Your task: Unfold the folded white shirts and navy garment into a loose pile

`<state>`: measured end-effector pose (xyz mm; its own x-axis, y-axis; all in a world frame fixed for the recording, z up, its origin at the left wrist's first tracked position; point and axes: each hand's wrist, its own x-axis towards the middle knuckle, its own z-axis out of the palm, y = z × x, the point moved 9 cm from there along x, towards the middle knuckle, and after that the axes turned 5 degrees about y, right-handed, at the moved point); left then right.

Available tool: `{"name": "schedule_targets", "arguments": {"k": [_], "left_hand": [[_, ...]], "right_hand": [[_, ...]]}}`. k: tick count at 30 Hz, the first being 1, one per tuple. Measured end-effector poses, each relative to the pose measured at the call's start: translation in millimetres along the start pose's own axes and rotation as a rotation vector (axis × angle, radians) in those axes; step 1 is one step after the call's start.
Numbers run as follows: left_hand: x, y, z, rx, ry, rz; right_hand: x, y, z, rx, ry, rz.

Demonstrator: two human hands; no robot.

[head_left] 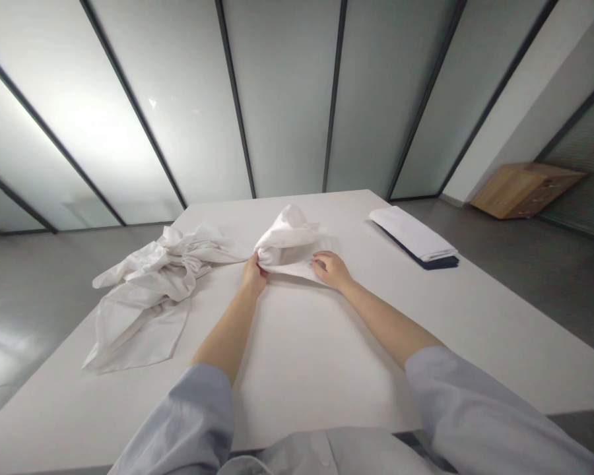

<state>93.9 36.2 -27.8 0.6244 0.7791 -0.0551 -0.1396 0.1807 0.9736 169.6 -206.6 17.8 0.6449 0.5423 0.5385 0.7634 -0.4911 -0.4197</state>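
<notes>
Cloth (290, 232), toward far edge of table (327, 356): apparently light, soft, limp; best gripped along edges. Left hand (254, 274) pinches its bunched side; right hand (332, 269) curls against it, pinch unclear.

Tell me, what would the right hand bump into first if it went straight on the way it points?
Most likely the bunched white cloth: the right hand points leftward at it and may already touch it, though depth is hard to judge.
</notes>
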Motion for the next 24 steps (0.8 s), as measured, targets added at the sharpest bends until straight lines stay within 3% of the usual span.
{"name": "schedule_targets", "arguments": {"k": [3,5,8,13,16,21,24], "left_hand": [[7.6,-4.8,-20.2,-0.174,0.190,-0.053],[8.1,-2.5,-32.5,-0.146,0.275,-0.015],[6.6,7.1,-47.5,-0.006,0.346,0.108],[7.3,31.9,-48.5,0.471,0.310,0.382],[10.0,32.0,-43.5,0.667,0.251,0.380],[2.8,24.6,-27.3,0.808,0.113,0.325],[-9.2,30.8,-12.4,0.952,0.073,0.449]], "right_hand": [[-4.5,3.3,18.8,-0.105,-0.184,-0.003],[-8.9,5.3,30.7,-0.167,-0.305,-0.002],[-11.2,8.8,36.7,-0.242,-0.367,0.040],[-10.4,6.4,33.6,-0.285,-0.380,0.080],[-9.4,3.8,26.3,-0.306,-0.370,0.102],[-6.8,7.8,8.6,-0.419,-0.317,0.212],[-7.1,15.7,2.6,-0.476,-0.284,0.280]]}}
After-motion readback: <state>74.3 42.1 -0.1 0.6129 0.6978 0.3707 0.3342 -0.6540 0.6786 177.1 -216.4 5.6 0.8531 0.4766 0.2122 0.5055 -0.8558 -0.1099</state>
